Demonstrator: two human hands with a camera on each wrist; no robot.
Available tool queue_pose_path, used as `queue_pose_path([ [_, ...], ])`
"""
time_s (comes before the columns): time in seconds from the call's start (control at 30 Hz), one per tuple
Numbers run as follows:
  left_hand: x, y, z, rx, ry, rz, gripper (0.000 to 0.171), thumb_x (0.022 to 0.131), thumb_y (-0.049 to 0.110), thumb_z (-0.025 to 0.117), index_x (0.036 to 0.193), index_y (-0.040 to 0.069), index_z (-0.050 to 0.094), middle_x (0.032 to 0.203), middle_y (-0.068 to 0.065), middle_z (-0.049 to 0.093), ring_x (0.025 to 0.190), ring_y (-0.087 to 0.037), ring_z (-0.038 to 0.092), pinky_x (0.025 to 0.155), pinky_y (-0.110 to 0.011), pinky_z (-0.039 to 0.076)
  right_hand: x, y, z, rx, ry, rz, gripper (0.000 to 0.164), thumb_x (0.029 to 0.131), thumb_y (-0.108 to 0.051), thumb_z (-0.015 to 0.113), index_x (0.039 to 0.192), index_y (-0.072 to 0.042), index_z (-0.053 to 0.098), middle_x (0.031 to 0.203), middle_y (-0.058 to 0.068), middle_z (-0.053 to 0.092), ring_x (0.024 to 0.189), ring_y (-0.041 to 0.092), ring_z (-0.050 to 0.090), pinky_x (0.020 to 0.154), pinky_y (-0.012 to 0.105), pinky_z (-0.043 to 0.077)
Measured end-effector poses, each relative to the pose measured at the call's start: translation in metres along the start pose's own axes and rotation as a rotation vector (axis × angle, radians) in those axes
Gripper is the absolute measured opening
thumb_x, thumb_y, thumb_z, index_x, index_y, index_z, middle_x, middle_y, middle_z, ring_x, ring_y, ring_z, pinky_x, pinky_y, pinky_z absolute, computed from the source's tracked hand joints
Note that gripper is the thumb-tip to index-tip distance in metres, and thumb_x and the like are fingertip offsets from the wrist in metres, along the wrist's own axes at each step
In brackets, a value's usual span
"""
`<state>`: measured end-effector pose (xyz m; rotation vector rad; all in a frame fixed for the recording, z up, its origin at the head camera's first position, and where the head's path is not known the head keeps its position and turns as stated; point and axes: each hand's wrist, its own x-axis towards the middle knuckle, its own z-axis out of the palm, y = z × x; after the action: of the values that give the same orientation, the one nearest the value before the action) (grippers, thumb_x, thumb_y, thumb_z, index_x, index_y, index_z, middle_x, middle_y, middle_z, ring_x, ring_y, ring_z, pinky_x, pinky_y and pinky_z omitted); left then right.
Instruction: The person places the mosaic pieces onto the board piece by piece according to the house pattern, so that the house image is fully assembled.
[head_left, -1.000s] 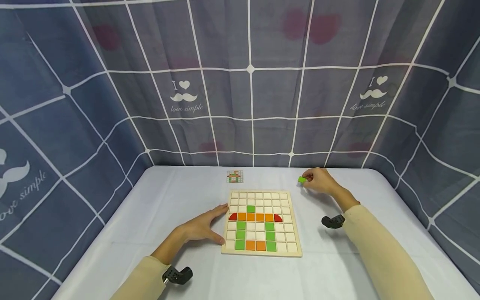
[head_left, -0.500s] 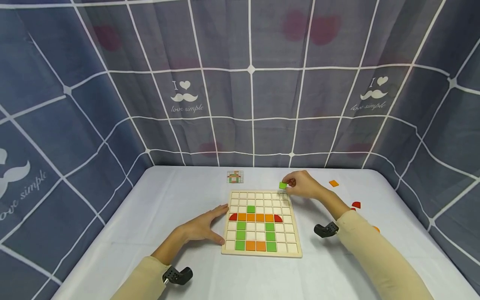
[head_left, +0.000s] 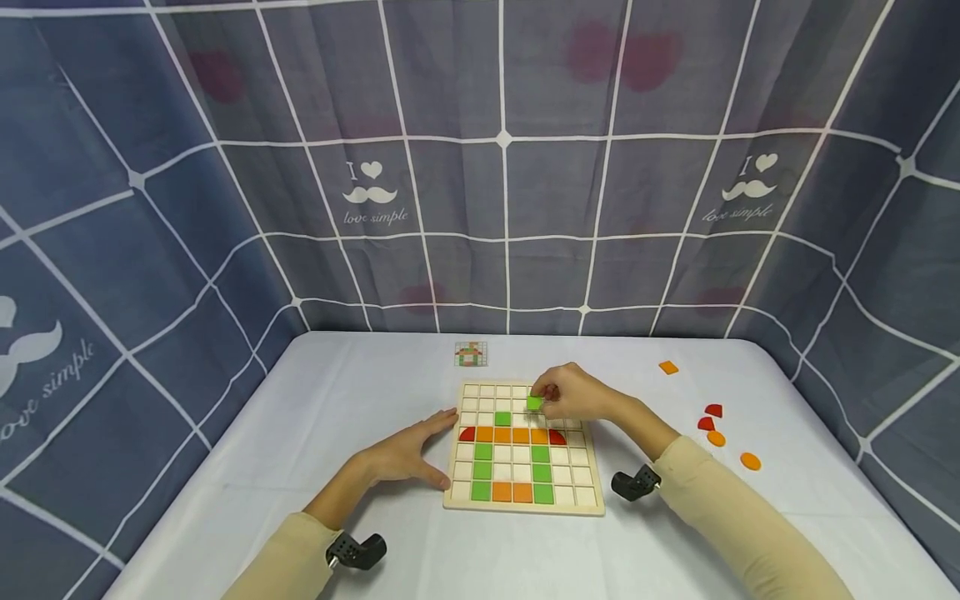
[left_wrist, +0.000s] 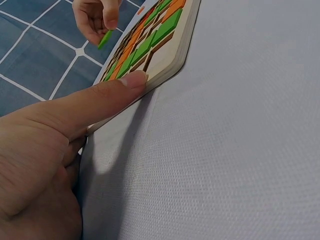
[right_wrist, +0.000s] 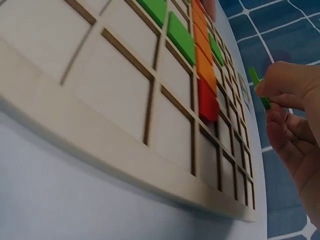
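A wooden grid board [head_left: 598, 492] lies on the table, with green and orange square tiles and red quarter-round tiles set in some cells. My right hand [head_left: 576, 392] pinches a green square tile [head_left: 534, 403] above the board's upper right part. In the right wrist view that green tile [right_wrist: 259, 87] is held on edge between thumb and fingers, apart from the board. My left hand [head_left: 401, 454] rests along the board's left edge, fingers spread. The left wrist view shows its thumb [left_wrist: 107, 99] lying straight against the board's rim.
A small pattern card [head_left: 471, 354] lies behind the board. To the right are loose pieces: an orange square tile [head_left: 668, 367], two red quarter-round tiles [head_left: 714, 410] and two orange round tiles [head_left: 751, 461]. A checked curtain [head_left: 450, 275] stands behind the table.
My right hand has carried the green tile leftward and nearer, from the table right of the board to over the board. The loose pieces at right came into sight. My left hand stayed put.
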<state>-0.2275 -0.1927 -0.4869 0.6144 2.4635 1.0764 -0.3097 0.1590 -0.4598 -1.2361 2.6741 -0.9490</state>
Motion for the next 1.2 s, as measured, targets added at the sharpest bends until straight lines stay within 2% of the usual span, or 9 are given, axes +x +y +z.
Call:
queue_pose_path([
  [0.17, -0.001, 0.002, 0.0, 0.001, 0.003, 0.002, 0.113, 0.07, 0.029, 0.097, 0.163, 0.013, 0.034, 0.17, -0.001, 0.023, 0.156, -0.031, 0.014, 0.123, -0.059, 0.013, 0.003, 0.0, 0.015, 0.008, -0.059, 0.004, 0.022, 0.08, -0.003, 0.074, 0.102, -0.006, 0.078, 0.09, -0.006, 0.071, 0.079, 0.008, 0.062, 0.072, 0.028, 0.057],
  [0.4, 0.0, 0.001, -0.001, 0.004, 0.006, 0.001, 0.113, 0.07, 0.029, 0.097, 0.163, 0.013, 0.035, 0.17, -0.001, 0.023, 0.156, -0.031, 0.014, 0.122, -0.059, 0.013, 0.005, -0.002, 0.023, 0.011, -0.119, -0.007, 0.019, 0.091, -0.007, 0.078, 0.11, -0.004, 0.08, 0.095, -0.006, 0.071, 0.081, 0.007, 0.06, 0.075, 0.027, 0.055],
  [0.57, 0.0, 0.001, -0.001, 0.002, 0.007, -0.006, 0.113, 0.069, 0.029, 0.097, 0.163, 0.014, 0.035, 0.17, 0.0, 0.023, 0.156, -0.03, 0.013, 0.122, -0.059, 0.013, 0.007, -0.003, 0.024, 0.039, -0.127, 0.016, 0.022, 0.091, -0.007, 0.078, 0.112, -0.002, 0.079, 0.099, -0.002, 0.072, 0.085, 0.007, 0.062, 0.078, 0.026, 0.056],
  [0.87, 0.0, 0.002, 0.0, -0.018, 0.005, 0.004, 0.113, 0.069, 0.026, 0.097, 0.163, 0.012, 0.035, 0.17, -0.003, 0.023, 0.156, -0.034, 0.013, 0.122, -0.061, 0.012, 0.003, -0.002, 0.028, 0.067, -0.11, 0.043, 0.02, 0.092, -0.008, 0.077, 0.111, -0.005, 0.079, 0.099, -0.005, 0.07, 0.086, 0.008, 0.063, 0.08, 0.028, 0.056],
  [1.2, 0.001, 0.001, 0.0, -0.015, 0.005, -0.014, 0.114, 0.068, 0.028, 0.098, 0.163, 0.013, 0.035, 0.17, -0.001, 0.023, 0.156, -0.031, 0.013, 0.123, -0.059, 0.013, 0.001, -0.004, 0.027, 0.024, -0.098, 0.029, 0.02, 0.093, -0.011, 0.078, 0.112, -0.006, 0.078, 0.101, -0.004, 0.07, 0.086, 0.008, 0.062, 0.08, 0.028, 0.056],
])
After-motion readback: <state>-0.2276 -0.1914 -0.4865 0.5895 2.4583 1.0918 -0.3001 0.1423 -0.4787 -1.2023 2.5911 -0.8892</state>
